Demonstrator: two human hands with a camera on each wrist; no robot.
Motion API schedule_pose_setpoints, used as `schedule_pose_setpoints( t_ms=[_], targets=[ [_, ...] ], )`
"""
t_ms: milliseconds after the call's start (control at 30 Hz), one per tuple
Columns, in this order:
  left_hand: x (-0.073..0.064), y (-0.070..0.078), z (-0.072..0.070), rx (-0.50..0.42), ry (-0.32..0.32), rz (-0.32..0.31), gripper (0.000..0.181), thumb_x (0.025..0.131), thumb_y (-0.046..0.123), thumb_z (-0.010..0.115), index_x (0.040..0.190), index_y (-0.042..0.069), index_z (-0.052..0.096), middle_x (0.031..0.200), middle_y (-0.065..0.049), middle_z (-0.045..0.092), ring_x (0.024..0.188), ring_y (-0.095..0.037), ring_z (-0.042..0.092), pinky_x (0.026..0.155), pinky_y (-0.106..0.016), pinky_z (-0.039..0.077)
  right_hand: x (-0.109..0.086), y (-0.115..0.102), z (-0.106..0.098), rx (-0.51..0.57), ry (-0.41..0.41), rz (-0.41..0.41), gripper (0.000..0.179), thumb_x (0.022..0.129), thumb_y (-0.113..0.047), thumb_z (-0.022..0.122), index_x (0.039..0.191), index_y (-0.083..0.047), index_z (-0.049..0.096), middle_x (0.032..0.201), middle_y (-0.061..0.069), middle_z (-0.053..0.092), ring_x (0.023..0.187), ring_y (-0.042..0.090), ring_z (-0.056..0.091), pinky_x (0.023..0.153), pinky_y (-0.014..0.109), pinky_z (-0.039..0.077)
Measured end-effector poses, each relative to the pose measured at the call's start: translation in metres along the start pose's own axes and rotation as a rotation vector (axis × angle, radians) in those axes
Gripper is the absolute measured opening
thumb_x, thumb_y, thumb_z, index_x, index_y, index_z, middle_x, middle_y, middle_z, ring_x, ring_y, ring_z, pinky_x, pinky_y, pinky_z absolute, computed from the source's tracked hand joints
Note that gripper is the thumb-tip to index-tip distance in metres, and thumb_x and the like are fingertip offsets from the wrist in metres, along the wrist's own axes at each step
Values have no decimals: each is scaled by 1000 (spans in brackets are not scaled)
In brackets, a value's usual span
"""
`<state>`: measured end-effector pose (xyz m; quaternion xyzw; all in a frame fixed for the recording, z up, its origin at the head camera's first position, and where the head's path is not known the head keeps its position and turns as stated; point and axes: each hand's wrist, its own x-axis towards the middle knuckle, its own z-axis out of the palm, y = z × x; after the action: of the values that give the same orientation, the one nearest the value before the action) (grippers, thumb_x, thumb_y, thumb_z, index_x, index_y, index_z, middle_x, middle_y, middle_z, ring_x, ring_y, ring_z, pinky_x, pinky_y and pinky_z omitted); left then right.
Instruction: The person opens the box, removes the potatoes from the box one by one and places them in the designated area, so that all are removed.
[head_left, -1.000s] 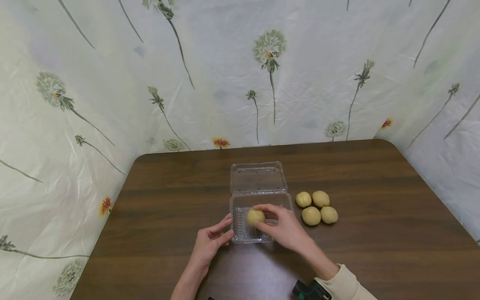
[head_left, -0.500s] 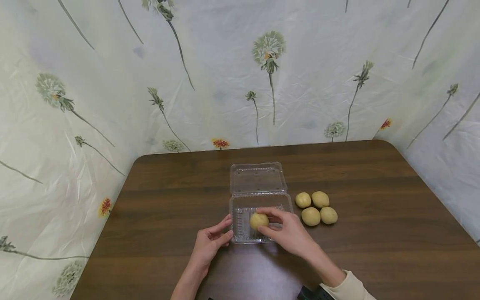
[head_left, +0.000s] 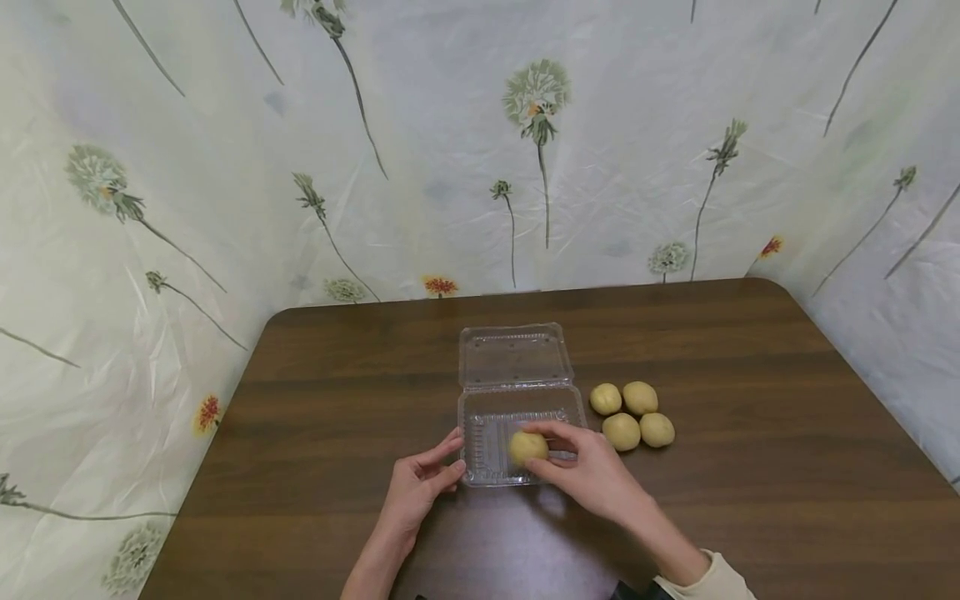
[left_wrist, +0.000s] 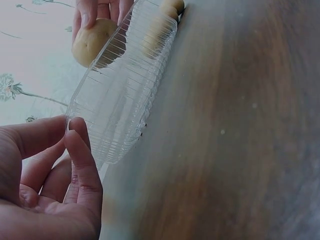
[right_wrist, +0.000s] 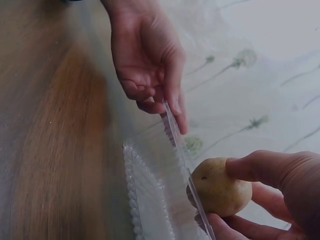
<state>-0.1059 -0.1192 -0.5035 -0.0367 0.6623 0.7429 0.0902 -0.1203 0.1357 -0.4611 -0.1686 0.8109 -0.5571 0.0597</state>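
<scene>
A clear plastic clamshell container [head_left: 491, 433] lies opened on the table, its lid [head_left: 516, 357] folded back to the far side. My left hand [head_left: 417, 487] pinches the container's left rim between thumb and fingers, as the left wrist view shows close up. A yellow potato [head_left: 528, 449] is gripped by the thumb and fingers of my right hand [head_left: 588, 467]. In the right wrist view that potato [right_wrist: 222, 187] sits at rim height, partly behind the container's clear wall [right_wrist: 182, 145]. Part of the container's right side is hidden under my right hand.
Several more potatoes [head_left: 621, 432] stand in a close group on the brown wooden table [head_left: 750, 400], just right of the container. Behind the table and at its sides hangs a pale sheet [head_left: 420, 108] printed with dandelions.
My right hand has shifted the potato a little to the right and nearer to me over the container. The left hand has stayed at the rim.
</scene>
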Motion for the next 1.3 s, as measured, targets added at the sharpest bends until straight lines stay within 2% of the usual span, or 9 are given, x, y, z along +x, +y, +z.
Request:
schedule_pose_setpoints(
  t_ms=[433,833,1067,1300],
  targets=[
    [3,3,2,12,1,1,38,89,3,70,126,-3,64,138,-4,55,71,-9,57,67,-23,51,-10,6,-11,-2,23,8,40,85,-16,77,123,-14,65,120,10,66,107,32,63,84,27,53],
    [1,4,4,11,-1,0,37,89,3,71,125,-4,64,137,-5,56,68,-8,56,68,-23,50,-20,5,-14,-12,40,22,41,85,-22,78,123,-16,66,120,10,66,106,27,65,80,24,53],
    [0,2,3,14,4,2,37,88,2,71,124,-4,64,137,-4,57,68,-8,57,68,-23,50,-28,2,-17,-13,70,27,40,84,-21,79,122,-16,66,119,9,67,104,24,66,81,24,53],
    [-1,0,4,14,7,6,38,89,3,71,125,-4,63,138,-4,56,71,-8,57,68,-23,51,-35,2,-20,8,102,-3,39,84,-17,79,121,-13,67,119,10,66,101,24,67,82,25,53]
  ],
)
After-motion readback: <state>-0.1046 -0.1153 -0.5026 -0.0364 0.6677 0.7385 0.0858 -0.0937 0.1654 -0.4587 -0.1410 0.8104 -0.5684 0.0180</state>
